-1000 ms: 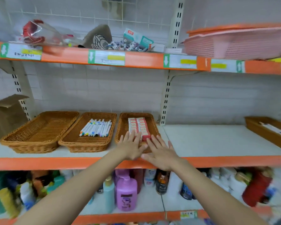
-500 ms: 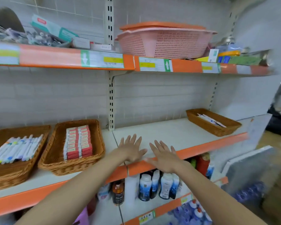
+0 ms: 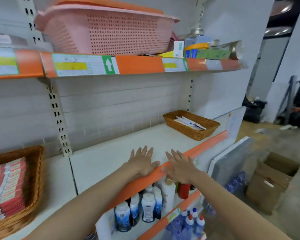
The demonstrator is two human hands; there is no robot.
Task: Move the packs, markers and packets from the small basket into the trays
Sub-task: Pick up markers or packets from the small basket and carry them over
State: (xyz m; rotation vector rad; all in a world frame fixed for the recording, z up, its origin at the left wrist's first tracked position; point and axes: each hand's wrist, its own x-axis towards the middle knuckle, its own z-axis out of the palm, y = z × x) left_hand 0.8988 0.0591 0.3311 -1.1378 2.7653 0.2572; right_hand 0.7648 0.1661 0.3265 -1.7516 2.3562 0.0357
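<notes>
A small wicker basket [image 3: 203, 134] stands at the right end of the white middle shelf [image 3: 114, 156], with a few flat white packets [image 3: 189, 122] lying in it. At the far left a wicker tray [image 3: 35, 172] holds rows of red and white packs [image 3: 7, 186]. My left hand [image 3: 142, 161] hovers flat over the shelf near its front edge, fingers spread, holding nothing. My right hand [image 3: 179, 164] is beside it over the orange shelf edge, also flat and empty. Both hands are well short of the small basket.
A pink plastic basket [image 3: 109, 30] and small boxes sit on the upper shelf. Bottles [image 3: 147, 207] fill the lower shelves. Cardboard boxes [image 3: 270, 181] and a leaning white panel [image 3: 232, 158] stand on the floor at the right.
My view has swung to the right; the marker tray has left the frame. Both hands moved from the pack tray rightward along the shelf toward the small basket, staying flat and empty.
</notes>
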